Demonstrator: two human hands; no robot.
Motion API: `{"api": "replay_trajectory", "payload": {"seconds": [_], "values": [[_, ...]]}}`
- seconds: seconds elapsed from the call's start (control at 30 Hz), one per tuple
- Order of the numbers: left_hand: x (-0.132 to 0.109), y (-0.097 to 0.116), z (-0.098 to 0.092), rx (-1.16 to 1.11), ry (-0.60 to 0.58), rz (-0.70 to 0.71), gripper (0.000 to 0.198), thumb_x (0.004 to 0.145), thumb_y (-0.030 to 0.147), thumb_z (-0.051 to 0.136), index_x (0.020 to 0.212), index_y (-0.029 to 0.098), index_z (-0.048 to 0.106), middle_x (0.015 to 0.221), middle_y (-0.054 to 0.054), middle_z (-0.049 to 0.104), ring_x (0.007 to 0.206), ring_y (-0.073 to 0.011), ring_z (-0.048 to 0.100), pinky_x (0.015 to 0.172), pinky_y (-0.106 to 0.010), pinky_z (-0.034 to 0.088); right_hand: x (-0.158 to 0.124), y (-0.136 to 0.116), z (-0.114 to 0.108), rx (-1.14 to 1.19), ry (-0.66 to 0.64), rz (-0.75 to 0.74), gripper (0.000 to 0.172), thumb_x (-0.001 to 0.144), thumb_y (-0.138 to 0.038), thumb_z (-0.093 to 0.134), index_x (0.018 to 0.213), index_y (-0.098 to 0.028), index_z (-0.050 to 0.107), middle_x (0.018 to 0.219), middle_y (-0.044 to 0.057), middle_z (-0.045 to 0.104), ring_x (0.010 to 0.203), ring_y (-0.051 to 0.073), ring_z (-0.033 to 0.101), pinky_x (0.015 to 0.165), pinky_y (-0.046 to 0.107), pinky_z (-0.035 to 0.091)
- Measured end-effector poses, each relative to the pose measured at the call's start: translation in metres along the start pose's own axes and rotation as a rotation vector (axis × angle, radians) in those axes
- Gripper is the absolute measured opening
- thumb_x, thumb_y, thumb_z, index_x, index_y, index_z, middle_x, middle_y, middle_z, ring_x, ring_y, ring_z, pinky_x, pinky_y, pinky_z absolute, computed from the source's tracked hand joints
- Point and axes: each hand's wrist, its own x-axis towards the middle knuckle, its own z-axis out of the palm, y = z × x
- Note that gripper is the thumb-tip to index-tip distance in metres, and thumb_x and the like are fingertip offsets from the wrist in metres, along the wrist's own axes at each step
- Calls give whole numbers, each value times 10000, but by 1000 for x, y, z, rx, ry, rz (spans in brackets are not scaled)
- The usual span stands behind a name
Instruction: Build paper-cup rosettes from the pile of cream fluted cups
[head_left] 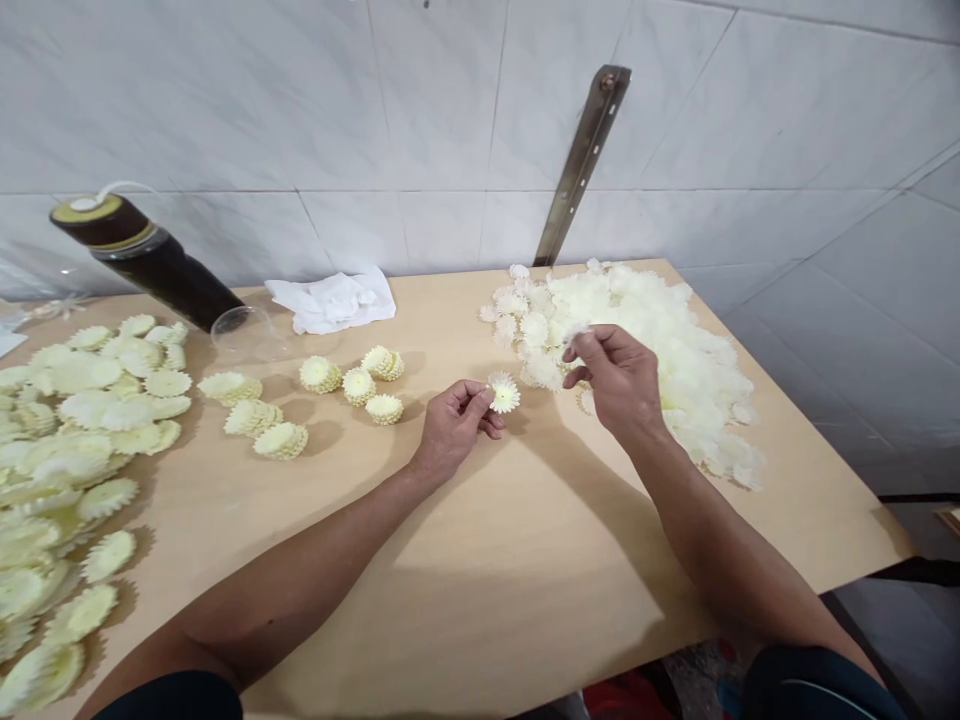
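Sleeves (817,688) are cropped; left hand (454,425) pinches a flower (505,394), right hand (621,382) a half-hidden white piece (576,332).

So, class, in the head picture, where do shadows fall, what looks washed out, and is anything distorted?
Head view: soft shadow on the table beside the right forearm; head view: heap of pale flower-shaped pieces at right looks washed out, pieces merging; head view: bottle leans outward, probably wide-lens stretch.

Flower discs (504,393) are pale yellow, wall tiles (435,100) grey-veined white.
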Motion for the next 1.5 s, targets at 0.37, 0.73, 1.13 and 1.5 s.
{"api": "replay_trajectory", "payload": {"seconds": [0.37,0.73,1.13,1.5], "values": [[-3,7,1,93,-46,-15,433,851,558,829,892,148,696,648,-40,723,527,-137,653,533,-252,562,-10,-6,6,33,-243,188,333,833,-519,877,898,-212,769,899,51,760,751,178,713,524,274,619],[-3,6,3,85,-34,-5,414,844,540,839,886,150,710,642,-40,721,516,-132,641,520,-251,547,9,-8,-38,-1009,117,-461,346,998,-476,655,1234,-252,776,1466,143,652,941,259,731,797,446,643],[-5,0,1,192,1,67,397,923,545,770,927,153,711,622,-5,693,478,-121,630,480,-232,518,-43,7,32,-348,-452,267,495,853,-676,783,945,-192,733,752,14,698,494,117,531,436,264,430],[-6,0,2,199,26,56,407,914,569,772,932,170,696,610,-2,698,480,-124,633,481,-228,511,-49,24,37,-302,-378,255,441,874,-647,766,873,-207,739,614,-15,633,499,144,546,482,280,480]]}}
